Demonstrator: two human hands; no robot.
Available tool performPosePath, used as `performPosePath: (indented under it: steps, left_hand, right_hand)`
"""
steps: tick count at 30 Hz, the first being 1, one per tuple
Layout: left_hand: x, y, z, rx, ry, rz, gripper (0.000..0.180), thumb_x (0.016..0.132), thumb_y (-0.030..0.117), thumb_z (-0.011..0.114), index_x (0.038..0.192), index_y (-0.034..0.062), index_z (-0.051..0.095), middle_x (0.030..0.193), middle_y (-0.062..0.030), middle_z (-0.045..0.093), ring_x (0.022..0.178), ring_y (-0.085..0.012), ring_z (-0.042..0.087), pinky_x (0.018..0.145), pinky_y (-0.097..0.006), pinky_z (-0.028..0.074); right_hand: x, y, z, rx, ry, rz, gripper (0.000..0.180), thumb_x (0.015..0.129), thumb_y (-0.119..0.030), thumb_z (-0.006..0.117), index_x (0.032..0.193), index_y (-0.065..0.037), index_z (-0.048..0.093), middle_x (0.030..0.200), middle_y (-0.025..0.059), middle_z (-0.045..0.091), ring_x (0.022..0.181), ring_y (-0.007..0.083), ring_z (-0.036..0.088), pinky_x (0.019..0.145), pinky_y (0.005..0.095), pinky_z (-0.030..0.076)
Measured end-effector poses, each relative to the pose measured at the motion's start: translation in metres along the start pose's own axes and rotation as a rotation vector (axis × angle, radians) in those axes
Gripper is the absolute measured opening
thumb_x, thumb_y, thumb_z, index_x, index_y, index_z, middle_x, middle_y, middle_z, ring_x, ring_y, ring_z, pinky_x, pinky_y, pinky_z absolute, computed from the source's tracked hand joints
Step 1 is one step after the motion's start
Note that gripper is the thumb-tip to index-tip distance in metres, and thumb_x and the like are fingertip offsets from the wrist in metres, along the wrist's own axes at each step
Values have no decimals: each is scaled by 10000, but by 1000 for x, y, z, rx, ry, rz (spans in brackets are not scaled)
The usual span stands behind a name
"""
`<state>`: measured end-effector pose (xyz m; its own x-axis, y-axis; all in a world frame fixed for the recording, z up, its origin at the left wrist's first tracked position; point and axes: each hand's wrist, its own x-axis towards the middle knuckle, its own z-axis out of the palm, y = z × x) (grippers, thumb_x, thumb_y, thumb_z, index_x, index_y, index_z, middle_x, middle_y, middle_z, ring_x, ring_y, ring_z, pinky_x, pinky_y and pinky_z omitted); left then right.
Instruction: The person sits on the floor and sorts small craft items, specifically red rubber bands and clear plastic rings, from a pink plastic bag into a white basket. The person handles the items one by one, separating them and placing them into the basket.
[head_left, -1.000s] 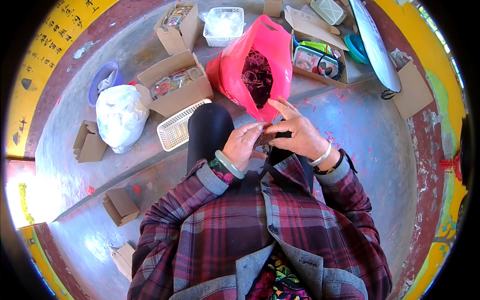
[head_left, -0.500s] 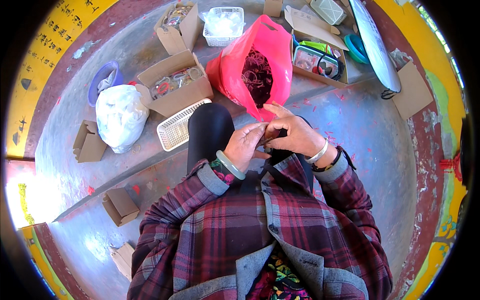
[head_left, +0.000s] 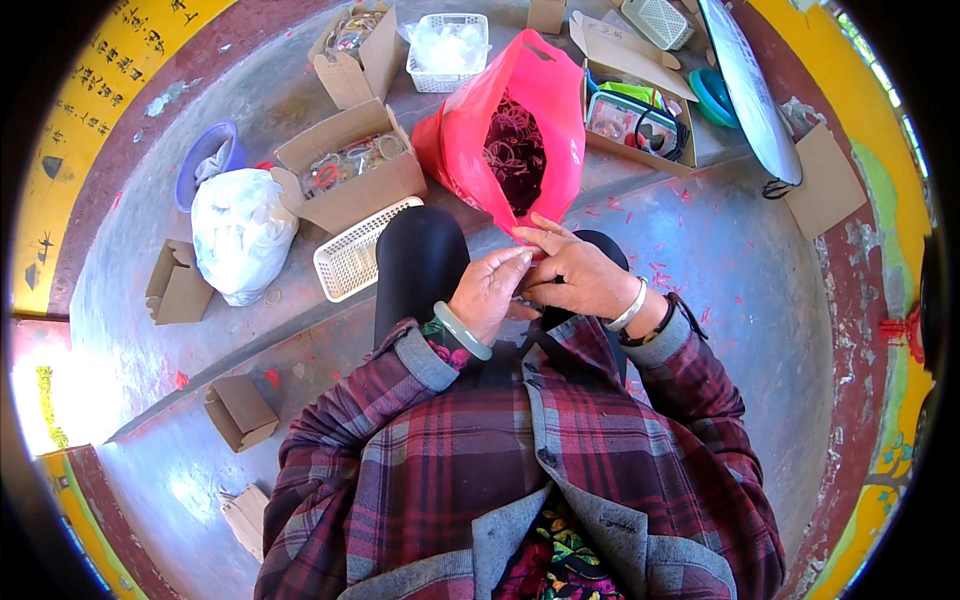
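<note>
My left hand (head_left: 490,290) and my right hand (head_left: 575,272) meet above my knees, fingers pinched together on something small that the fingers hide. A pale green bangle circles my left wrist and a silver one my right. Just beyond my fingertips stands an open red plastic bag (head_left: 520,140) full of dark red rings. My right fingertips almost touch the bag's lower edge.
A white mesh basket (head_left: 352,255) lies beside my left knee. Behind it is an open cardboard box of bangles (head_left: 345,170), a tied white bag (head_left: 240,230), a blue bowl (head_left: 205,160). Further boxes, a white crate (head_left: 448,50) and small folded cartons (head_left: 240,410) lie around.
My hands stay together in front of the red bag; the right fingers have shifted slightly over the left. Nothing else moved.
</note>
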<state>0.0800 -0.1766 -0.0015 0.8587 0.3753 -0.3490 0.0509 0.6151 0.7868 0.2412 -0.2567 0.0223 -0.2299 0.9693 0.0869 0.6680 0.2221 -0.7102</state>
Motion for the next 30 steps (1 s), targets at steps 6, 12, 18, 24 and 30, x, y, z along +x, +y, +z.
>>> performPosePath:
  steps: [6,12,18,24,30]
  left_hand:
    - [5,2,-10,-179,10,32,367,937,287,432,1178,12,467,1007,-107,581,788,-150,586,622,-255,532]
    - [7,0,-4,-212,71,181,345,950,290,403,1141,10,472,1039,-133,559,868,-167,567,735,-284,521]
    - [7,0,1,-194,-2,182,291,924,242,485,1120,27,480,1024,-78,564,913,-138,565,761,-281,514]
    - [9,-4,0,-167,56,91,201,864,84,574,1046,4,548,973,-61,599,870,-137,596,747,-272,532]
    - [9,-4,-4,-199,61,63,214,886,98,537,1034,-52,576,939,-116,628,821,-172,627,703,-269,551]
  right_hand:
    - [-1,-11,10,207,443,154,299,678,-130,696,966,-76,641,1080,157,595,1120,271,492,976,379,344]
    - [-7,-2,17,630,485,506,337,697,-135,729,978,8,610,977,82,625,813,123,587,721,267,465]
    - [-4,-4,32,775,615,398,198,743,-116,682,866,34,644,834,60,634,777,112,567,710,244,447]
    - [-10,1,30,671,668,506,147,762,-80,668,841,40,639,778,38,628,715,85,552,651,213,433]
    - [-9,4,35,872,724,496,118,740,-67,707,749,19,626,676,6,596,628,48,502,572,199,405]
